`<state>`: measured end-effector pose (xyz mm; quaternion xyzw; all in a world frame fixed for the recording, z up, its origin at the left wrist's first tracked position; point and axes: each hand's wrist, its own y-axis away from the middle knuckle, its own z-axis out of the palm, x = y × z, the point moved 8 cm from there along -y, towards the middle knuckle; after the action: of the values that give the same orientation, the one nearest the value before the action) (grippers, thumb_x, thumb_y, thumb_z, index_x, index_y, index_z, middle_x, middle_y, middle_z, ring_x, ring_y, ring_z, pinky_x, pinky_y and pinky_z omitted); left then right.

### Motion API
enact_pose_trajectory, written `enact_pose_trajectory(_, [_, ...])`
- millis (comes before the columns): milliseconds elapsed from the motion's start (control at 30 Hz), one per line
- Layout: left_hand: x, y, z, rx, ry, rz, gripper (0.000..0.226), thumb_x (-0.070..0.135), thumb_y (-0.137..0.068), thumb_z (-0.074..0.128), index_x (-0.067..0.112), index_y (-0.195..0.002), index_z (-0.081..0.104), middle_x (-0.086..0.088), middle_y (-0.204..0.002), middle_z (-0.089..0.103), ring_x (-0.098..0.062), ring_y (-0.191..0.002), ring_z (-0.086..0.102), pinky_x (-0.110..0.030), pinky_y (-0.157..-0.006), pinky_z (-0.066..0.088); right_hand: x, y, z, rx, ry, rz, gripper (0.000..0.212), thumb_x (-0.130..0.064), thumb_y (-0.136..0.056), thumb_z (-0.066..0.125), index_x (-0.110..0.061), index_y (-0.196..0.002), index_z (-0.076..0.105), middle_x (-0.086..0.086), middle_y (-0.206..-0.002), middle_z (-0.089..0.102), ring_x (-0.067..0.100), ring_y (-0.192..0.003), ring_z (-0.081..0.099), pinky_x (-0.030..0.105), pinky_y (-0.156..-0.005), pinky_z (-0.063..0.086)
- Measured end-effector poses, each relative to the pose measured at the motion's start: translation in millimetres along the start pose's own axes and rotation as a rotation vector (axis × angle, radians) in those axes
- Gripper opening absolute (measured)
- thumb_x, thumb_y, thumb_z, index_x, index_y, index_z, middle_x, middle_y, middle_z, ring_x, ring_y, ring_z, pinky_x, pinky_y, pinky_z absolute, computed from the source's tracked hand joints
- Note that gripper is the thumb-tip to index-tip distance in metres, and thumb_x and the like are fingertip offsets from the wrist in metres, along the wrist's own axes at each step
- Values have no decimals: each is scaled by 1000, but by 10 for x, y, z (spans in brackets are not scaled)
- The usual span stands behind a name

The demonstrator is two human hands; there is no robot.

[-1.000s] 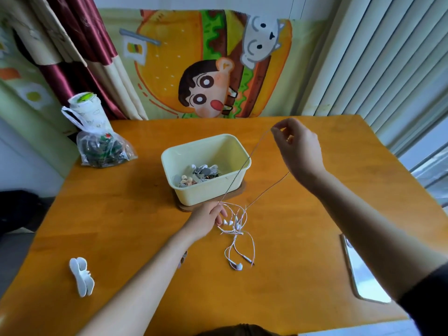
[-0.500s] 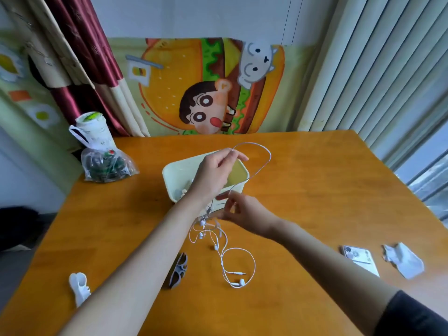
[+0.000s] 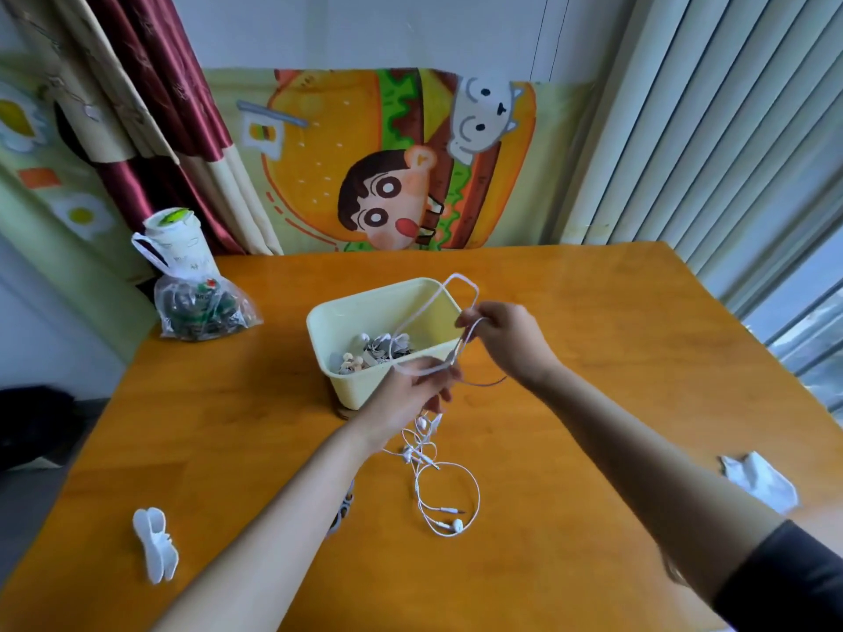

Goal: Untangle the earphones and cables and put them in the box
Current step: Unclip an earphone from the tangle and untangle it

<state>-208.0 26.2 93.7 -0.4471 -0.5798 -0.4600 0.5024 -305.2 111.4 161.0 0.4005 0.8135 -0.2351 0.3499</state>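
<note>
Two loops of white earphone cable (image 3: 456, 476) rise over the box (image 3: 356, 385) — pinched by left hand (image 3: 410, 399) and right hand (image 3: 506, 333).

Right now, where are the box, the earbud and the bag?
box (image 3: 356, 387), head view, on its pale front wall.
earbud (image 3: 457, 523), head view, on the white bud lying on the table.
bag (image 3: 205, 307), head view, on its clear plastic side.

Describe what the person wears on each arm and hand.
No gloves, rings or watch are visible. The left hand and its forearm show no sleeve up to the frame edge. Behind the right hand, a dark grey fabric sleeve starts above the elbow.
</note>
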Motion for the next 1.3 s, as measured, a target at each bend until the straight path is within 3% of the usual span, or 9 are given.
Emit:
enact_pose_trajectory(167, [-422, 43, -65, -39, -239, -164, 28, 18, -102, 41, 15, -91, 66, -1, -71, 57, -7, -59, 53, -17, -61, 45, 212, -111, -362, 103, 22, 104, 25, -21, -96, 50, -14, -79, 68, -4, -68, 60, 3, -52, 45, 10, -42, 31])
enact_pose_trajectory(400, [-858, 154, -125, -109, -134, -416, 31, 20, -103, 36, 9, -107, 64, -8, -92, 64, -15, -77, 61, -22, -65, 51, 254, -157, -633, 219, -4, 154, 27, -22, -97, 47, -11, -84, 69, -2, -69, 59, 6, -52, 43, 10, -37, 29])
enact_pose_trajectory(600, [-1239, 207, -286, -223, -725, -425, 30, 16, -96, 52, 16, -126, 59, 0, -126, 60, -14, -120, 53, -24, -98, 41, 169, -226, -774, 194, 93, 134, 27, -23, -97, 47, -12, -86, 69, -4, -67, 58, 6, -54, 46, 10, -39, 31])
enact_pose_trajectory(733, [-807, 83, -73, -222, -455, -329, 69, 26, -87, 68, 22, -146, 32, 4, -144, 42, -11, -133, 39, -21, -98, 35, 134, -189, -487, 20, 81, 124, 26, -22, -97, 48, -12, -87, 69, -7, -66, 58, 6, -55, 47, 8, -38, 31])
enact_pose_trajectory(833, [-252, -82, 201, -179, -229, -137, 66, 28, -93, 61, 20, -149, 27, 6, -150, 35, -7, -136, 34, -22, -105, 31, 37, -176, -301, -69, 58, 90, 26, -21, -96, 50, -11, -86, 71, -8, -64, 58, 7, -54, 45, 10, -40, 30])
enact_pose_trajectory(967, [146, -194, 441, -122, -134, 12, 17, 16, -100, 47, 17, -115, 55, -4, -111, 62, -4, -101, 58, -13, -85, 42, 13, -168, -193, -153, 73, 101, 25, -21, -95, 53, -8, -86, 73, -6, -63, 58, -1, -42, 46, 9, -38, 30])
enact_pose_trajectory(1033, [154, -216, 340, -12, -120, 41, 21, 15, -102, 41, 17, -90, 58, -6, -77, 59, -4, -68, 58, -25, -76, 46, 119, -156, -242, -167, 136, 137, 26, -23, -94, 54, -6, -89, 73, -3, -68, 62, 1, -48, 47, 9, -41, 32])
enact_pose_trajectory(1133, [50, -210, 69, 110, -221, -8, 24, 19, -102, 41, 13, -94, 62, 13, -46, 44, -6, -48, 47, -30, -63, 51, 463, -91, -335, -207, 259, 298, 32, -29, -93, 57, 0, -97, 70, 10, -84, 67, 10, -56, 49, 15, -51, 40])
enact_pose_trajectory(1300, [100, -271, -134, 82, -477, 42, 24, 26, -101, 44, 27, -100, 68, 2, -62, 41, -2, -45, 34, -20, -50, 27, 647, 124, -355, -362, 758, 409, 59, -46, -83, 65, 4, -111, 52, 16, -117, 53, 30, -103, 53, 31, -79, 45])
